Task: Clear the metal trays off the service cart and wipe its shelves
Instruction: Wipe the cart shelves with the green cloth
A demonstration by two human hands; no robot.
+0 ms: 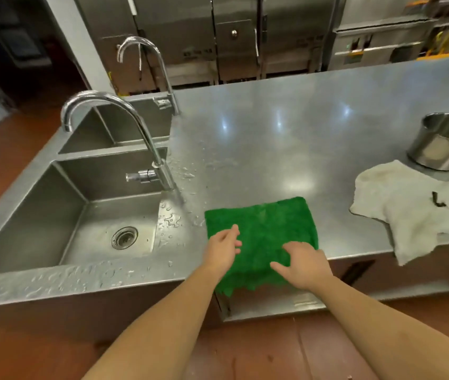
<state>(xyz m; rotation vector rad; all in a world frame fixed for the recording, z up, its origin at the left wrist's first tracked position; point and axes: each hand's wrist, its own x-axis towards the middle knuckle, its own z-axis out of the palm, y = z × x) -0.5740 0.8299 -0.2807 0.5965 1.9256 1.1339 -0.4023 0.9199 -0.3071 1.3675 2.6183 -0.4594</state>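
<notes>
1. Fingers (234,229) of the left hand (223,248) rest loosely straight on the cloth's (261,229) left edge, gripping nothing.
2. Right hand (302,266) lies spread on its near part (pressing, not pinching).
3. Cloth, green, lies flat on the counter (272,133), near edge overhanging.
4. Sink (39,209) sits left; 1 rag (409,209) and 1 pot (442,152) right.

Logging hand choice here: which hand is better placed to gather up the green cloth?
Right, probably. The right hand rests on the green cloth near its middle; the left hand is only at its left edge.
</notes>
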